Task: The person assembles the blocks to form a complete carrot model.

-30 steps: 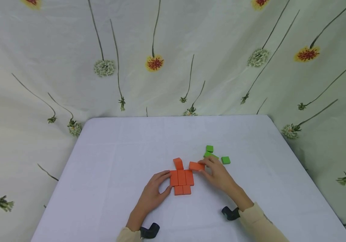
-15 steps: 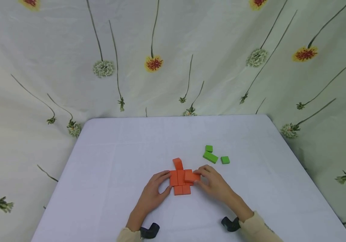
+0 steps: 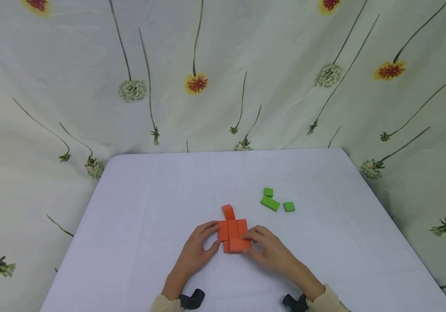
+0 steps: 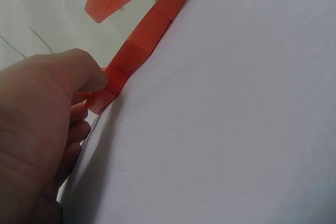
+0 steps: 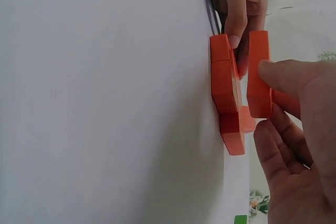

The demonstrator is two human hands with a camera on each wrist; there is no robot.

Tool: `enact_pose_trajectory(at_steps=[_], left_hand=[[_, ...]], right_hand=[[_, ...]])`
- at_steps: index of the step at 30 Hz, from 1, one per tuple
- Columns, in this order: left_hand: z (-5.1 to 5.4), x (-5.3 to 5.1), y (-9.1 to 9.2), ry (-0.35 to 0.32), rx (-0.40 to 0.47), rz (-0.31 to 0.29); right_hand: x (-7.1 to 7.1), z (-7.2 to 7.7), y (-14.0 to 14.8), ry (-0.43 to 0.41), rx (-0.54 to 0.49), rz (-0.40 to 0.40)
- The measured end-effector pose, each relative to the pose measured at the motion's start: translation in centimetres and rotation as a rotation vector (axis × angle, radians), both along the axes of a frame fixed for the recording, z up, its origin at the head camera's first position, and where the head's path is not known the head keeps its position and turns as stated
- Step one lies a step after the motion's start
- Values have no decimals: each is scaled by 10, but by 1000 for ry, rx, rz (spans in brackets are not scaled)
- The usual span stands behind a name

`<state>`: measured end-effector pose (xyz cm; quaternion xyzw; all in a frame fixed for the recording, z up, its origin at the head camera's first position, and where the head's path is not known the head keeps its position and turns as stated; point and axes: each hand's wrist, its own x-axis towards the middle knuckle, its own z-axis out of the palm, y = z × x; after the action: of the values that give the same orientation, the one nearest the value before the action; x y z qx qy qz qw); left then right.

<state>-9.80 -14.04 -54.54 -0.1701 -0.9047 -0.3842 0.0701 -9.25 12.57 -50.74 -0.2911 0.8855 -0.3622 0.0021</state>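
In the head view, several flat orange blocks (image 3: 232, 229) lie side by side as one group, with another orange block (image 3: 228, 212) tilted at its far side. My left hand (image 3: 196, 250) grips the left block of the group (image 3: 222, 231), index finger at its far end and thumb at its near end. My right hand (image 3: 269, 250) pinches an orange block (image 5: 258, 77) between thumb and fingers. That block hovers over the near row, lying crosswise and partly hiding it. The right wrist view shows a gap between it and the blocks below.
Beyond my right hand lie a green oblong block (image 3: 270, 203) and two small green blocks, one (image 3: 268, 192) behind it and one (image 3: 289, 206) to its right. A white cloth covers the table (image 3: 149, 195). A flowered curtain (image 3: 285, 108) hangs behind.
My right hand has carried the orange block toward me and slightly left, from the group's far right side to above its near row. The green blocks are uncovered. My left hand has stayed put.
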Motion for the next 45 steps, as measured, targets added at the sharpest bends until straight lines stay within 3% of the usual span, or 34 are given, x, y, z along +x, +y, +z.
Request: enact_pose_trajectory(at_steps=[7, 12, 22, 36, 45], left_hand=[[-2, -1, 0, 23, -17, 1], [-1, -1, 0, 20, -21, 2], [2, -1, 2, -23, -6, -3], [0, 0, 0, -26, -12, -1], [4, 2, 0, -36, -10, 1]], right_hand=[[9, -5, -4, 3, -39, 65], [12, -8, -6, 14, 1, 87], [12, -10, -8, 17, 54, 69], [12, -16, -11, -1, 71, 64], [11, -12, -11, 2, 90, 71]])
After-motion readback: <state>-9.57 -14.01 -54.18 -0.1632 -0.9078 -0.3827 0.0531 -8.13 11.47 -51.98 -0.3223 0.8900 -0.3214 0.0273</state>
